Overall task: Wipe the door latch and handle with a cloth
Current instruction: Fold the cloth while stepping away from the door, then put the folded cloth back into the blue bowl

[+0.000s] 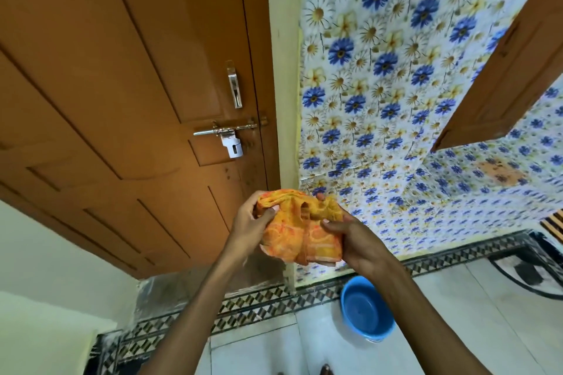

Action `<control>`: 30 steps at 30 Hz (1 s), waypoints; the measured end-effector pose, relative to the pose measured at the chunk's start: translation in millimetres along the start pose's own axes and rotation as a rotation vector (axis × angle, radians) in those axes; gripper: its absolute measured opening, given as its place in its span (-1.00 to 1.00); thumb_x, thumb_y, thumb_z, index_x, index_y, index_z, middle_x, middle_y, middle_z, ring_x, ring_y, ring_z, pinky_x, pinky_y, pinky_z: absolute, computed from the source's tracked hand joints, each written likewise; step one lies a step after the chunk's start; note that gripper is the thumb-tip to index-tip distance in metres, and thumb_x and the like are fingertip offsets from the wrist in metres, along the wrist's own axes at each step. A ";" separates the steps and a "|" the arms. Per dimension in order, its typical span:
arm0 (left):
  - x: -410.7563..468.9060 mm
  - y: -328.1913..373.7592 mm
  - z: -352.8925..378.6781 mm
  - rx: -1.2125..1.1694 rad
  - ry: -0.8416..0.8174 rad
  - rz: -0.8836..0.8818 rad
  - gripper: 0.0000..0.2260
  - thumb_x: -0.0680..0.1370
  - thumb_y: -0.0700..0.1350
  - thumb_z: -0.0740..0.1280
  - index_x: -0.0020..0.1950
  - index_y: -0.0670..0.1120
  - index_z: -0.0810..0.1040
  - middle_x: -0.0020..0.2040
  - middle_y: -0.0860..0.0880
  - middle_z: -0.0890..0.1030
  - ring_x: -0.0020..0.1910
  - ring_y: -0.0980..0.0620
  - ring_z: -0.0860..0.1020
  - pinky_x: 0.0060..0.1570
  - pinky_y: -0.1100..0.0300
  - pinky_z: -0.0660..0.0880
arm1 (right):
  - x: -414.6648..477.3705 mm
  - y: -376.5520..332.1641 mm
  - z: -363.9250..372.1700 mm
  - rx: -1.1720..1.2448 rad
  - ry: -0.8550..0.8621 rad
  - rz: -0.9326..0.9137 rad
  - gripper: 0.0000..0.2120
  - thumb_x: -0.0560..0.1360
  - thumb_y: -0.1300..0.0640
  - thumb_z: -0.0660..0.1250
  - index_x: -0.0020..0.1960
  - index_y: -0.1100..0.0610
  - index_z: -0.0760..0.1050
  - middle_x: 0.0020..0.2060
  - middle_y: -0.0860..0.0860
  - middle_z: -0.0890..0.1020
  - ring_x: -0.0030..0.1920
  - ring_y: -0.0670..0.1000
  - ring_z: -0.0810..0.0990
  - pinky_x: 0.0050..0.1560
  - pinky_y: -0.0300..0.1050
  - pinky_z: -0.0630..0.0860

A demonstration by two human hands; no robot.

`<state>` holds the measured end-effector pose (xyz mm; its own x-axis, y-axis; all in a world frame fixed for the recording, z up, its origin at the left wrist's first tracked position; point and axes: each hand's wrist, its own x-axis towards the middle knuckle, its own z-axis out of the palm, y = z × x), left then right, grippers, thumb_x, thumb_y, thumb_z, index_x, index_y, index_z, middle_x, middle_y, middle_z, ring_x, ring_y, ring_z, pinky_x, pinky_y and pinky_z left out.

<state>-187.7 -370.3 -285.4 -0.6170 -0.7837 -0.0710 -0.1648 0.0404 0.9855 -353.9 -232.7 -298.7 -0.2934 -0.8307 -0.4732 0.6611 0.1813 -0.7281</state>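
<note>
A bunched orange and yellow cloth (300,227) sits between both hands in front of me. My left hand (248,227) grips its left side and my right hand (355,240) grips its right side. Above and to the left, on the brown wooden door (106,85), a silver sliding latch (225,131) runs crosswise with a hasp plate (233,146) hanging under it. A silver handle (234,85) stands upright above the latch. Both hands are well below the latch and apart from the door.
A blue plastic basin (365,310) stands on the tiled floor below my right arm. Floral blue-and-yellow wall covering (380,70) fills the wall right of the door frame. An open brown shutter (502,70) juts in at the upper right. A patterned tile border (259,301) runs along the floor.
</note>
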 end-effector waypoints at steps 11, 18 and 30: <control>-1.0 3.0 28.9 0.525 0.217 0.022 -0.83 0.60 -0.03 0.42 0.13 -0.07 0.64 0.00 0.00 0.64 -0.06 0.04 0.57 -0.16 0.21 0.41 | 0.3 25.7 17.9 0.233 0.014 0.151 -0.61 0.58 0.01 0.26 0.31 0.21 0.48 0.14 0.24 0.66 0.10 0.22 0.66 0.07 0.29 0.60; -6.7 1.4 54.0 -0.096 -0.323 -0.284 -0.74 0.72 -0.12 0.21 0.36 -0.12 0.55 0.16 -0.05 0.66 -0.08 0.10 0.68 -0.18 0.30 0.64 | -17.3 31.4 -29.4 0.347 -0.014 0.099 -0.46 0.57 -0.15 0.25 0.40 0.19 0.44 0.35 0.27 0.50 0.37 0.30 0.45 0.35 0.35 0.37; -20.3 -55.9 191.2 0.010 -0.250 -0.462 -0.81 0.57 0.08 0.42 -0.05 -0.03 0.65 -0.17 -0.01 0.65 -0.27 0.04 0.58 -0.29 0.19 0.47 | -38.1 9.3 -168.1 0.335 0.036 0.128 -0.20 0.15 0.15 0.67 0.32 0.29 0.47 0.20 0.29 0.62 0.13 0.24 0.66 0.07 0.17 0.63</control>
<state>-313.2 -238.2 -368.5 -0.6428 -0.5496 -0.5336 -0.4695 -0.2678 0.8414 -452.6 -110.9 -370.7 -0.2143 -0.7922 -0.5714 0.8817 0.0949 -0.4622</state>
